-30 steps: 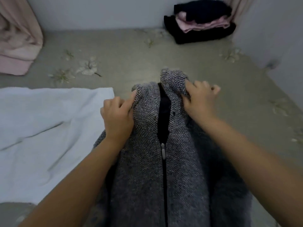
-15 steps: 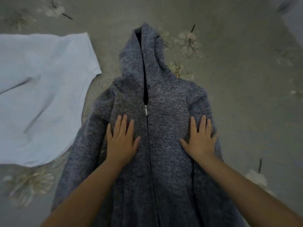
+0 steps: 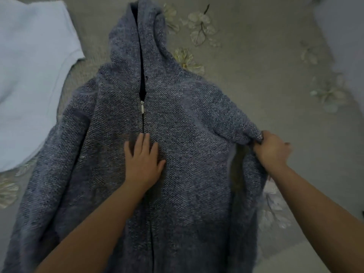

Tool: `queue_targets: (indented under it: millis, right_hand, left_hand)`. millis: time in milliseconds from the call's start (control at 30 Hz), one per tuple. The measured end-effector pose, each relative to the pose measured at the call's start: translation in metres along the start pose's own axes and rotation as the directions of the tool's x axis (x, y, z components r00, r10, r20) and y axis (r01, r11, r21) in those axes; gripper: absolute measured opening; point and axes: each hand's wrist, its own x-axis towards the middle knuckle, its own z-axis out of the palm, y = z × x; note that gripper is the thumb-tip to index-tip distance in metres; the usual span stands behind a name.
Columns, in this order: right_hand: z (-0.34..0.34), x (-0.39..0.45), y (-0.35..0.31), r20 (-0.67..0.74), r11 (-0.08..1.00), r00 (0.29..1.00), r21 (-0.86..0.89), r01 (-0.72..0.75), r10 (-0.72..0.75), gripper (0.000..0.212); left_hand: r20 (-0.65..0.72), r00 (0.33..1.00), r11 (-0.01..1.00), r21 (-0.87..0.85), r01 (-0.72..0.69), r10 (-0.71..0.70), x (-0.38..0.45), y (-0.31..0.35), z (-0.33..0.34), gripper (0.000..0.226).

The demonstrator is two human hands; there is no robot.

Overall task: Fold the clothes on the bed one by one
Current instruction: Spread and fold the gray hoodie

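A gray knit zip hoodie (image 3: 177, 134) lies flat on the bed (image 3: 266, 56), front side up. Its long way runs from near to far, with the hood (image 3: 136, 36) at the far end and the zipper (image 3: 142, 108) down the middle. The left hand (image 3: 142, 162) lies flat on the chest by the zipper, fingers straight and spread, pressing the cloth down. The right hand (image 3: 270, 150) is at the right edge, and its fingers pinch the right sleeve (image 3: 236, 123) up near the shoulder, lifting it a little off the bed. The sleeve is right in that hand, so it looks ready to be laid left, over the chest. The left hand sits where the sleeve may land, so it may need to slide away. A white cloth (image 3: 29, 75) lies on the left, just beside the left sleeve (image 3: 49, 174), and may get in the way of that side. The bed cover has pale flowers (image 3: 199, 26) on it.
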Motion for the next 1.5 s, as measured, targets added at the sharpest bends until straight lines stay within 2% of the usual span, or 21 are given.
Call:
queue_targets:
  millis: [67, 167, 333, 467, 567, 633, 700, 733, 833, 867, 967, 1033, 1067, 1133, 1200, 1233, 1367, 1500]
  right_hand:
    - [-0.017, 0.026, 0.018, -0.04, 0.999, 0.999, -0.034, 0.012, -0.013, 0.016]
    - [-0.038, 0.069, 0.031, -0.059, 0.994, 0.994, -0.061, 0.094, -0.097, 0.015]
    - [-0.046, 0.126, 0.044, 0.003, 0.957, 0.977, -0.2, 0.208, -0.212, 0.017]
    - [-0.022, 0.123, 0.057, 0.115, 0.907, 0.951, -0.286, 0.31, -0.288, 0.047]
    - [-0.003, 0.076, 0.062, 0.111, 0.824, 0.857, -0.238, 0.515, -0.503, 0.061]
    - [0.01, 0.027, 0.062, 0.107, 0.705, 0.733, -0.211, 0.677, -0.671, 0.055]
    - [0.027, -0.026, 0.067, 0.04, 0.599, 0.615, -0.189, 0.778, -0.787, 0.046]
    - [0.035, -0.053, 0.071, 0.067, 0.584, 0.6, -0.17, 0.794, -0.797, 0.047]
    - [0.062, -0.123, 0.085, 0.383, 0.675, 0.673, -0.153, 0.722, -0.633, 0.062]
    - [0.07, -0.141, 0.092, 0.426, 0.726, 0.715, -0.172, 0.666, -0.555, 0.064]
    - [0.081, -0.18, 0.108, 0.338, 0.885, 0.861, -0.136, 0.445, -0.381, 0.066]
    - [0.085, -0.199, 0.112, 0.417, 0.958, 0.878, -0.05, 0.282, -0.237, 0.066]
    - [0.089, -0.206, 0.114, 0.453, 0.973, 0.866, 0.007, 0.233, -0.211, 0.063]
    - [0.093, -0.217, 0.115, 0.45, 0.952, 0.858, -0.055, 0.302, -0.246, 0.057]
    - [0.086, -0.221, 0.12, 0.42, 0.875, 0.851, -0.218, 0.432, -0.315, 0.051]
    - [0.08, -0.221, 0.125, 0.418, 0.848, 0.853, -0.283, 0.448, -0.312, 0.049]
    - [0.059, -0.223, 0.148, 0.439, 0.813, 0.88, -0.436, 0.386, -0.182, 0.048]
    - [0.056, -0.217, 0.161, 0.505, 0.779, 0.861, -0.513, 0.361, -0.066, 0.051]
  left_hand:
    - [0.019, 0.997, 0.995, -0.053, -0.079, 0.08, 0.006, 0.036, -0.002, 0.065]
    - [0.061, 0.994, 0.991, -0.098, -0.088, 0.095, 0.017, 0.083, 0.003, 0.067]
    - [0.128, 0.992, 0.996, -0.094, 0.008, 0.004, 0.036, 0.128, 0.023, 0.071]
    - [0.154, 0.988, 0.995, -0.088, 0.041, -0.027, 0.039, 0.132, 0.025, 0.072]
    - [0.136, 0.99, 0.988, -0.149, -0.026, 0.047, 0.028, 0.122, 0.019, 0.068]
    - [0.091, 0.992, 0.982, -0.179, -0.066, 0.084, 0.004, 0.112, 0.022, 0.064]
    - [0.039, 0.996, 0.975, -0.21, -0.066, 0.076, -0.03, 0.099, 0.032, 0.063]
    - [0.039, 0.998, 0.977, -0.208, -0.047, 0.056, -0.05, 0.092, 0.038, 0.063]
    - [0.11, 0.994, 0.995, -0.102, 0.021, -0.01, -0.109, 0.066, 0.062, 0.075]
    - [0.147, 0.989, 0.996, -0.077, 0.039, -0.027, -0.128, 0.057, 0.068, 0.084]
    - [0.204, 0.972, 0.988, -0.078, 0.132, -0.114, -0.177, 0.028, 0.086, 0.112]
    - [0.241, 0.963, 0.992, -0.015, 0.128, -0.121, -0.201, 0.013, 0.094, 0.11]
    - [0.255, 0.961, 0.994, 0.029, 0.107, -0.111, -0.21, 0.007, 0.098, 0.099]
    - [0.309, 0.947, 0.995, 0.079, 0.067, -0.089, -0.226, 0.0, 0.105, 0.075]
    - [0.34, 0.939, 0.995, 0.094, 0.021, -0.052, -0.236, -0.004, 0.101, 0.067]
    - [0.343, 0.939, 0.994, 0.106, -0.008, -0.029, -0.238, -0.005, 0.095, 0.063]
    - [0.295, 0.956, 0.988, 0.145, -0.054, 0.009, -0.231, -0.003, 0.066, 0.038]
    - [0.237, 0.97, 0.994, 0.111, 0.017, -0.043, -0.226, -0.008, 0.05, 0.032]
